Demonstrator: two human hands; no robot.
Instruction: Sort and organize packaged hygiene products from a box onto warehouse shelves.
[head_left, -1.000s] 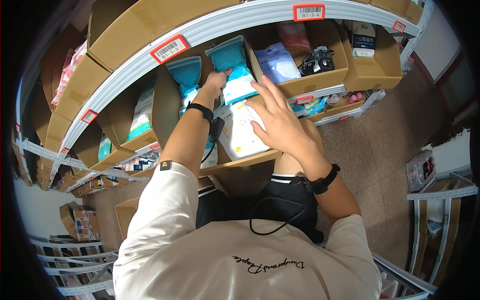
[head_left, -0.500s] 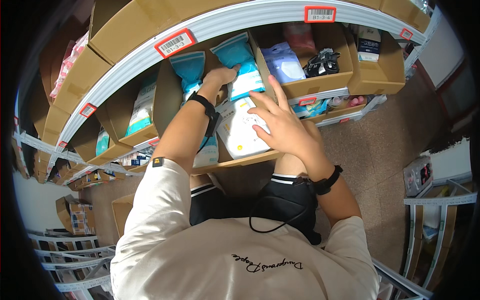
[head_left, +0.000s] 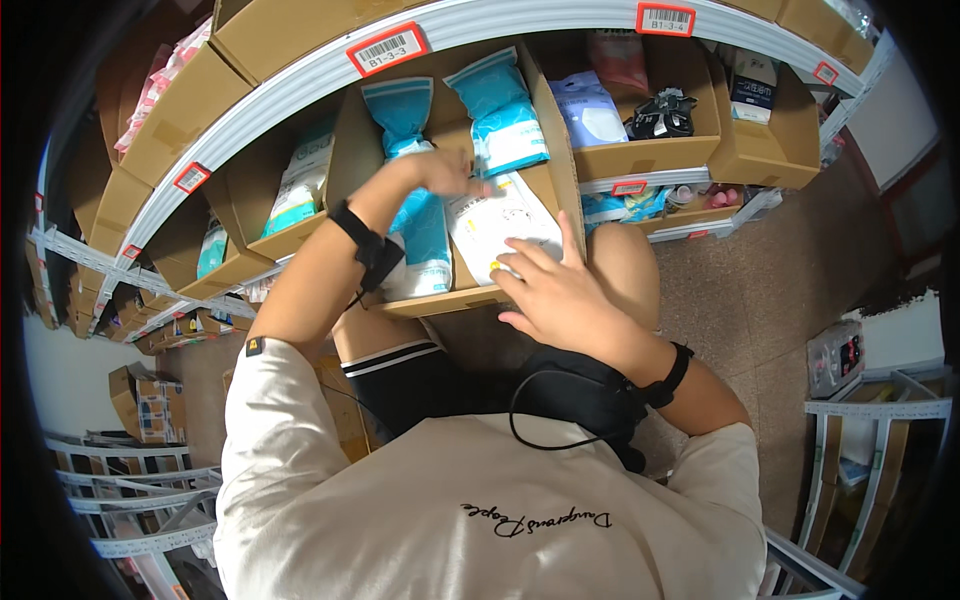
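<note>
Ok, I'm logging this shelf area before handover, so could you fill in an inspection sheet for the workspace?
Surface: open cardboard box in front of the person.
Items at hand: white package inside; blue-and-white packs to its left and beyond it.
Clutter: lilac package and black item in the next box rightward.
Hands: left hand blurred over the white package's far end, contact unclear; right hand spread at its near end.
Cables: black cable looped near the shirt hem.
Surroundings: white metal shelving; brown floor.
</note>
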